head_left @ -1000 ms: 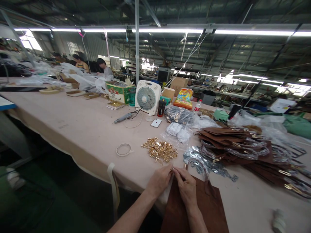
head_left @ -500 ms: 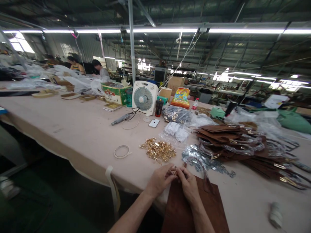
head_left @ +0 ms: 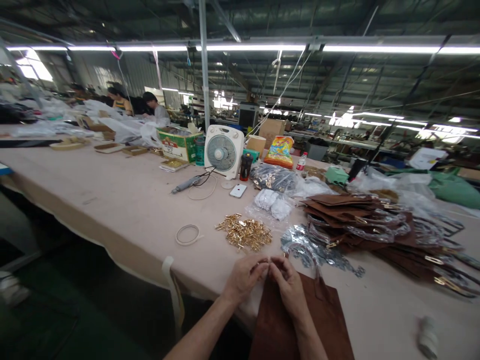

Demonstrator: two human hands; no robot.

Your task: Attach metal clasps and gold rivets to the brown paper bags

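Note:
Over the top end of a brown bag (head_left: 318, 315), my left hand (head_left: 245, 277) and my right hand (head_left: 288, 282) meet at the fingertips. Both are closed in a pinch around a small gold-coloured metal fitting, glimpsed half a second ago and now almost hidden by the fingers. The bag lies at the front table edge, its plastic-wrapped handle (head_left: 314, 260) looping up past my right hand. Just beyond my left hand is a heap of gold-coloured metal fittings (head_left: 247, 232). Small silvery metal plates (head_left: 322, 250) lie scattered behind the handle.
A stack of brown bags (head_left: 360, 220) with wrapped handles lies at right. Left of the gold heap is a tape roll (head_left: 187, 235). Farther back stand an electric screwdriver (head_left: 185, 184), a phone (head_left: 238, 190), a fan (head_left: 223, 152) and a dark cup (head_left: 245, 166). People sit far left.
My fingers have closed in and turned slightly, so the gold-coloured fitting seen between them is now mostly covered. The bag and the heap stay in place.

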